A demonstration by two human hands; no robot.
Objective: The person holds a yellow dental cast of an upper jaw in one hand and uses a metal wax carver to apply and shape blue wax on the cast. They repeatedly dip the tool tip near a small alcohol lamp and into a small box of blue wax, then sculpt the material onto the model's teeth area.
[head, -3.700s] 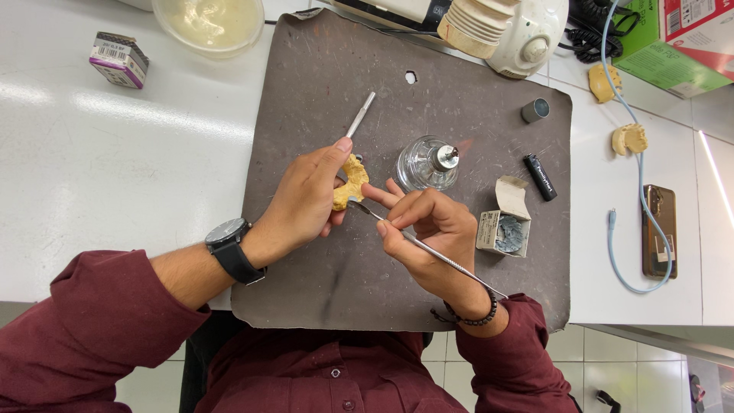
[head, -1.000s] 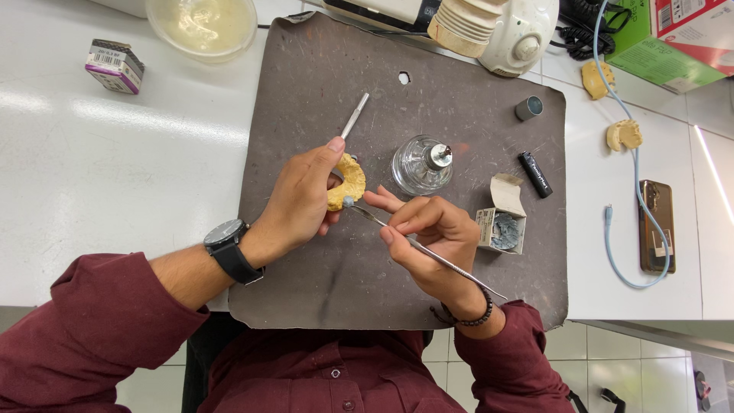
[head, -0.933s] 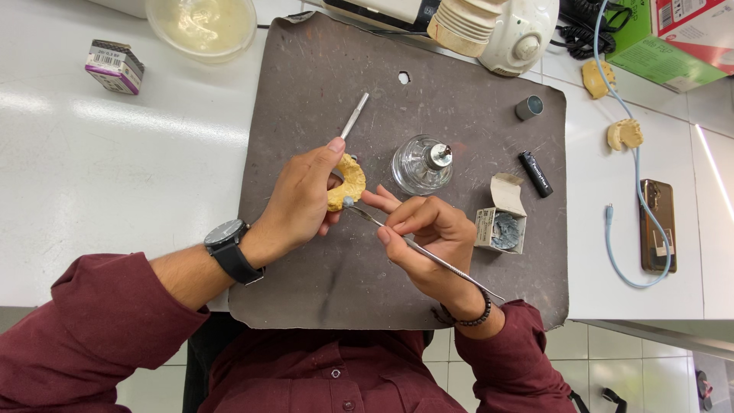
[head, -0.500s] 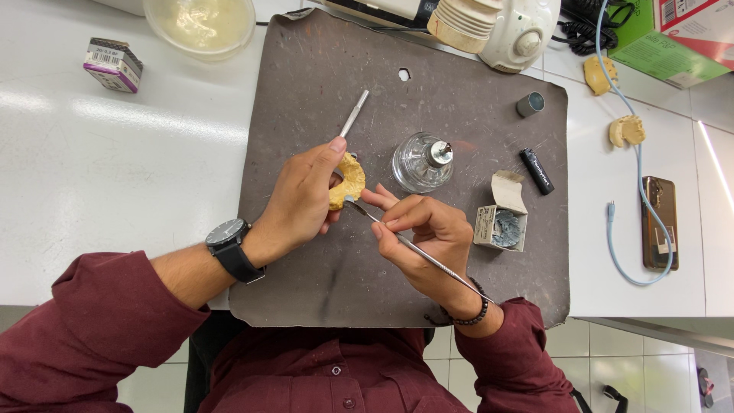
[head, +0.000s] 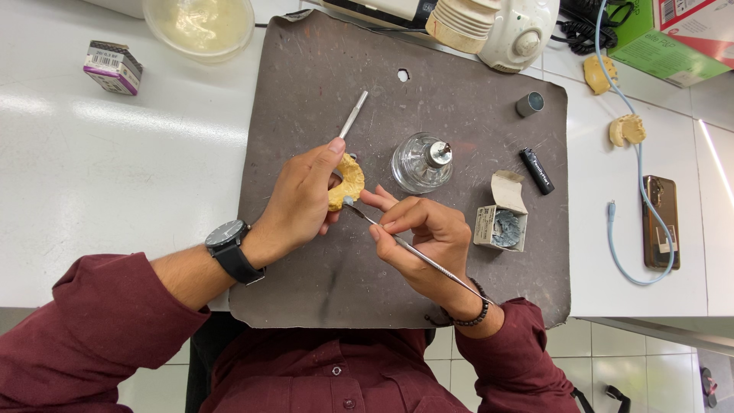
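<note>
The left hand grips a yellow dental cast above the dark mat, its fingers closed on the curved rim. The cast looks stiff, light and brittle, so the rim is the safest hold. The right hand pinches a thin metal instrument like a pen, tip touching the cast. A glass burner stands just beside; free room lies on the mat near the body.

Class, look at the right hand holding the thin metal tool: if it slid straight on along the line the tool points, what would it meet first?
The right hand aims its metal tool up-left; its tip already seems to touch the yellow dental cast held by the left hand.
</note>
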